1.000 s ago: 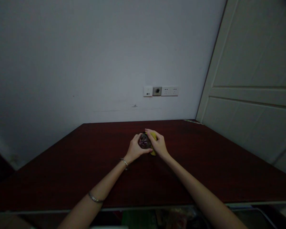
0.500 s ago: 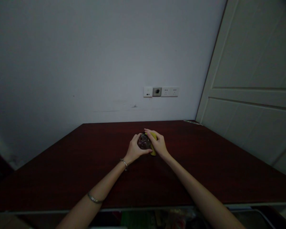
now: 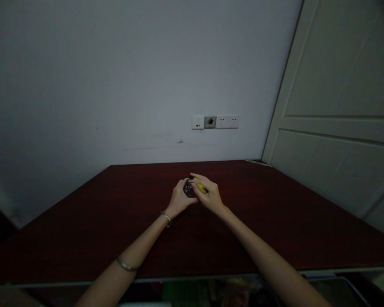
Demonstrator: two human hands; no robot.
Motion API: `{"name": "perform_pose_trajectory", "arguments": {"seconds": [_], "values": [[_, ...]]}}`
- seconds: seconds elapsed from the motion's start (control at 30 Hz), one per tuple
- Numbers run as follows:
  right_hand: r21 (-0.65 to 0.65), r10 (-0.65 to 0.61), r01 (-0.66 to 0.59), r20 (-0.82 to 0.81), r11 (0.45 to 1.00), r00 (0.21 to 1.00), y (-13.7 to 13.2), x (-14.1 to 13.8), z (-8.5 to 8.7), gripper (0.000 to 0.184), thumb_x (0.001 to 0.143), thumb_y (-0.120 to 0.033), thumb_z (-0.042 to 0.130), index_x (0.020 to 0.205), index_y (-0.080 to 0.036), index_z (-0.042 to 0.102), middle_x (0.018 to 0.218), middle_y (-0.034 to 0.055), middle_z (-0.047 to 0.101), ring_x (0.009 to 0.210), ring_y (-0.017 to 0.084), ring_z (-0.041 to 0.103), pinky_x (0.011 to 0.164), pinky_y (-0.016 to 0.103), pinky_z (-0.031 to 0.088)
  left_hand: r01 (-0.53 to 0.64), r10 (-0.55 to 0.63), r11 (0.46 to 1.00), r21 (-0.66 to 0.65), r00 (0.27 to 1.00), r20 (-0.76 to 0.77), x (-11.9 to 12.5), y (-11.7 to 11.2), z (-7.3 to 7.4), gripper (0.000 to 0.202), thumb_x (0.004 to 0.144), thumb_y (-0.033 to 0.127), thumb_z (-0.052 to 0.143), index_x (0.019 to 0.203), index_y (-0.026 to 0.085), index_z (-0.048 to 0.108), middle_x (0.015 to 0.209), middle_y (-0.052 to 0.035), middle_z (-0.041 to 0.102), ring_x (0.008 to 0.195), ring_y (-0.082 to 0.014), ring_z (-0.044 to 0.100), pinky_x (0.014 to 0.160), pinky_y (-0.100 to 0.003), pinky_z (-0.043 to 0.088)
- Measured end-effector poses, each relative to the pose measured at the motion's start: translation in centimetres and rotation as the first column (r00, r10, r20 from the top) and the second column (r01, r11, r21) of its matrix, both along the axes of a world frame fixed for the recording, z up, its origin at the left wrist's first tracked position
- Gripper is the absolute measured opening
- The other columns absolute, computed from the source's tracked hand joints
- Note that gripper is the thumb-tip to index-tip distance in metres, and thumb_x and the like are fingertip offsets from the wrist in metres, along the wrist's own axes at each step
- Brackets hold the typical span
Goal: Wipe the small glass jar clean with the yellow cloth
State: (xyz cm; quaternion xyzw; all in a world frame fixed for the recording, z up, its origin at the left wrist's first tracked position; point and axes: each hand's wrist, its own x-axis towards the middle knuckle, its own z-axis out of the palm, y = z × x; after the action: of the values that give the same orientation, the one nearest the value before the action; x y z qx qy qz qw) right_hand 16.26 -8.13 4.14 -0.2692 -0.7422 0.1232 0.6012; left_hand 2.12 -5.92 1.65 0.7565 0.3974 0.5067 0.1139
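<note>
Over the middle of the dark red table, my left hand is wrapped round a clear, shiny, rounded glass, thumb on the near side and fingers on the far side. Its full shape is hidden by both hands. My right hand pinches a yellow cloth against the right side of the glass. The cloth looks bunched up under the fingers; whether part of it is inside the glass I cannot tell. Both hands nearly meet, with the right thumb close to the left one.
The dark red table runs back to a pale wall with a row of sockets. A white panelled door stands at the right. Under the table's front edge are a green item and other dim things.
My right hand has moved slightly left and closed in on the glass. The yellow cloth, stretched along its right side before, is now bunched up, and less of the glass shows.
</note>
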Motion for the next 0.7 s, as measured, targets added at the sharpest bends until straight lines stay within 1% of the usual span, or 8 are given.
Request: {"name": "perform_pose_trajectory", "arguments": {"seconds": [0.1, 0.2, 0.27, 0.33, 0.43, 0.57, 0.63, 0.7], "values": [[-0.037, 0.005, -0.006, -0.043, 0.999, 0.999, 0.4, 0.1, 0.0, 0.021, 0.081, -0.030, 0.055, 0.097, -0.024, 0.068, 0.113, 0.0064, 0.064, 0.106, 0.022, 0.058, 0.096, 0.040, 0.042, 0.030, -0.030, 0.999, 0.012, 0.999, -0.015, -0.1, -0.3, 0.2, 0.055, 0.054, 0.032, 0.077, 0.101, 0.015, 0.053, 0.090, -0.0028, 0.055, 0.083, -0.0182, 0.056, 0.076, -0.032, 0.047], [-0.144, -0.010, -0.015, -0.166, 0.989, 0.986, 1.2, 0.2, -0.2, 0.022, 0.081, -0.034, 0.054, 0.093, -0.022, 0.069, 0.107, 0.0065, 0.067, 0.100, 0.022, 0.061, 0.093, 0.039, 0.045, 0.074, -0.071, 0.996, 0.042, 0.996, -0.062, -0.1, -0.8, 0.5, 0.068, 0.051, 0.039, 0.079, 0.107, 0.016, 0.050, 0.097, -0.0052, 0.055, 0.091, -0.0216, 0.056, 0.082, -0.036, 0.046], [-0.217, -0.008, -0.040, -0.219, 0.975, 0.976, 1.7, 0.3, -0.3, 0.024, 0.081, -0.036, 0.055, 0.092, -0.021, 0.069, 0.102, 0.0061, 0.069, 0.097, 0.022, 0.063, 0.091, 0.038, 0.047, 0.078, -0.073, 0.996, 0.049, 0.993, -0.089, 0.0, -1.0, 0.6, 0.074, 0.049, 0.041, 0.080, 0.111, 0.016, 0.049, 0.101, -0.0065, 0.055, 0.095, -0.0234, 0.055, 0.085, -0.038, 0.046], [-0.243, -0.002, -0.055, -0.229, 0.968, 0.973, 1.9, 0.3, -0.4, 0.024, 0.080, -0.037, 0.055, 0.091, -0.021, 0.069, 0.101, 0.0060, 0.069, 0.096, 0.022, 0.063, 0.090, 0.038, 0.047, 0.067, -0.062, 0.996, 0.051, 0.993, -0.101, 0.0, -0.9, 0.5, 0.076, 0.049, 0.042, 0.080, 0.112, 0.016, 0.048, 0.103, -0.0073, 0.055, 0.097, -0.0245, 0.055, 0.087, -0.039, 0.045], [-0.170, -0.007, -0.023, -0.173, 0.985, 0.985, 1.4, 0.3, -0.2, 0.022, 0.081, -0.035, 0.054, 0.091, -0.021, 0.069, 0.106, 0.0064, 0.067, 0.098, 0.022, 0.063, 0.091, 0.037, 0.046, 0.069, -0.064, 0.996, 0.049, 0.994, -0.093, 0.0, -0.6, 0.2, 0.076, 0.049, 0.041, 0.080, 0.113, 0.016, 0.048, 0.103, -0.0071, 0.055, 0.097, -0.0245, 0.055, 0.087, -0.039, 0.045], [-0.032, 0.003, -0.003, -0.021, 0.999, 1.000, 0.1, 0.4, 0.2, 0.020, 0.082, -0.030, 0.054, 0.095, -0.023, 0.068, 0.112, 0.0061, 0.064, 0.104, 0.021, 0.059, 0.094, 0.038, 0.044, 0.067, -0.065, 0.998, 0.020, 0.996, -0.066, -0.1, -0.1, -0.1, 0.065, 0.053, 0.033, 0.078, 0.110, 0.015, 0.050, 0.098, -0.0055, 0.056, 0.090, -0.0211, 0.057, 0.081, -0.035, 0.047], [-0.004, 0.012, -0.011, 0.021, 1.000, 1.000, -0.3, 0.4, 0.3, 0.020, 0.081, -0.028, 0.055, 0.096, -0.024, 0.068, 0.113, 0.0056, 0.064, 0.107, 0.021, 0.058, 0.095, 0.037, 0.044, 0.051, -0.050, 0.999, 0.014, 0.997, -0.062, -0.2, 0.0, -0.2, 0.063, 0.054, 0.029, 0.077, 0.109, 0.014, 0.050, 0.097, -0.0055, 0.055, 0.089, -0.0204, 0.057, 0.079, -0.034, 0.048], [-0.014, 0.013, -0.013, 0.013, 1.000, 1.000, -0.2, 0.4, 0.3, 0.020, 0.081, -0.028, 0.055, 0.096, -0.024, 0.068, 0.113, 0.0055, 0.064, 0.106, 0.020, 0.059, 0.094, 0.036, 0.044, 0.051, -0.049, 0.998, 0.023, 0.996, -0.070, -0.2, 0.0, -0.2, 0.065, 0.053, 0.030, 0.077, 0.109, 0.014, 0.050, 0.098, -0.0060, 0.055, 0.090, -0.0207, 0.057, 0.081, -0.035, 0.048]]}}
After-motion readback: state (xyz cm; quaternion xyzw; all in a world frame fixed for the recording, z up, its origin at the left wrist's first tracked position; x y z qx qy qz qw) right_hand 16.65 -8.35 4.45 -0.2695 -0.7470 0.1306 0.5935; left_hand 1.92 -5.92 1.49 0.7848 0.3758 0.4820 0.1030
